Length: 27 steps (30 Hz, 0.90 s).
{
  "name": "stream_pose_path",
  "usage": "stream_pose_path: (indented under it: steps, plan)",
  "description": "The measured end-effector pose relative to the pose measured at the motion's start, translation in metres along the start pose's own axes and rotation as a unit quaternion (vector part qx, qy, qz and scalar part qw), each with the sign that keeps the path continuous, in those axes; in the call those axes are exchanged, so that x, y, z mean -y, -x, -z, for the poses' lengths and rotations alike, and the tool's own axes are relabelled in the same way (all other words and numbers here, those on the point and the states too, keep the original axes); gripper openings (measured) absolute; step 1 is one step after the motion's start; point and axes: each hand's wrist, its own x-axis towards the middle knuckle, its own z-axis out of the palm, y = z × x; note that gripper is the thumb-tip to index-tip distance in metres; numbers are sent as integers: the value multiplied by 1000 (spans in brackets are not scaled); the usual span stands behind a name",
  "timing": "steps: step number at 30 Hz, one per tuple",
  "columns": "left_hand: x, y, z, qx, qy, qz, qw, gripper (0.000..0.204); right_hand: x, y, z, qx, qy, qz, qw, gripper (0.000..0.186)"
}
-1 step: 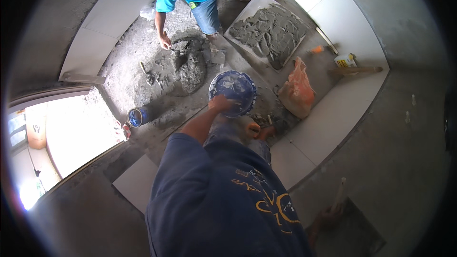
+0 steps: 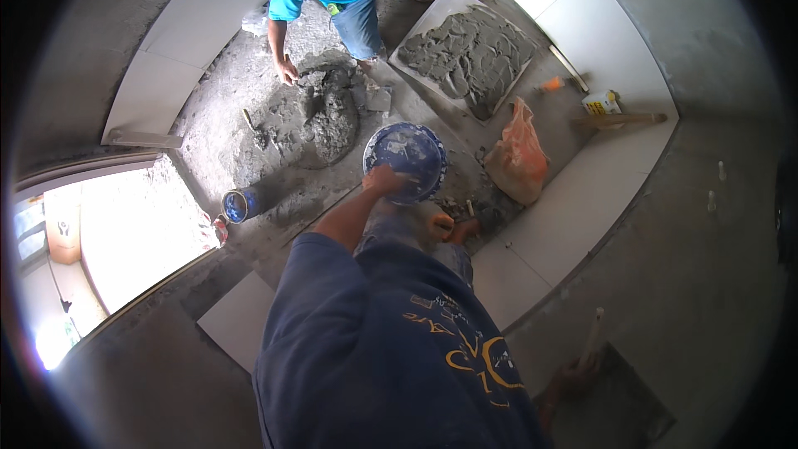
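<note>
Head view: rough grey floor (image 2: 204, 120), seen from above; wearer's dark shirt (image 2: 374, 341) fills the lower middle.
Co-worker (image 2: 332, 2): crouched at far side, teal-clad; co-worker's hand (image 2: 287, 72) at mortar heap edge.
Mortar heap (image 2: 330, 129): wet-looking, grey, on floor, beyond and left of bucket.
Coated tile (image 2: 450, 0): flat, beyond and right of bucket; ridged grey mix (image 2: 474, 54) over most of it, pale margins bare.
Blue bucket (image 2: 426, 160): main item, on floor straight ahead of wearer, opening facing up at camera, pale smears inside.
Orange bag (image 2: 517, 162): right of bucket, slumped, contents hidden.
Blue pot (image 2: 238, 206): well left of bucket, seems tipped.
Left hand (image 2: 384, 180): over bucket's near-left rim, fingers reaching inward, blurred; gripping or resting, cannot tell. Handling advice: likely best with firm hold low on rim, bucket level, clear of coated tile.
Right hand (image 2: 572, 379): low right, dim, beside dark panel (image 2: 623, 403) and pale stick (image 2: 593, 333); spread or closed, cannot tell.
</note>
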Motion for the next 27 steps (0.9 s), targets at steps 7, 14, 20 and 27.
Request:
stream_pose_path:
  steps: [7, 14, 20, 27]
  plan:
    - [12, -18, -13, 27, -8, -7, 1000, 66, 3, -1, 4, 1, -7, -13, 1000, 30]
    - [8, -15, -9, 32, 6, -8, 999, 65, 6, -1, 2, -18, -30, -12, 999, 31]
    - [-3, 5, 0, -13, 4, -20, 1000, 67, 7, -1, 1, -9, -34, -28, 999, 30]
    - [0, -1, -2, 19, 1, -13, 1000, 67, 8, -4, 5, -10, -36, -12, 999, 30]
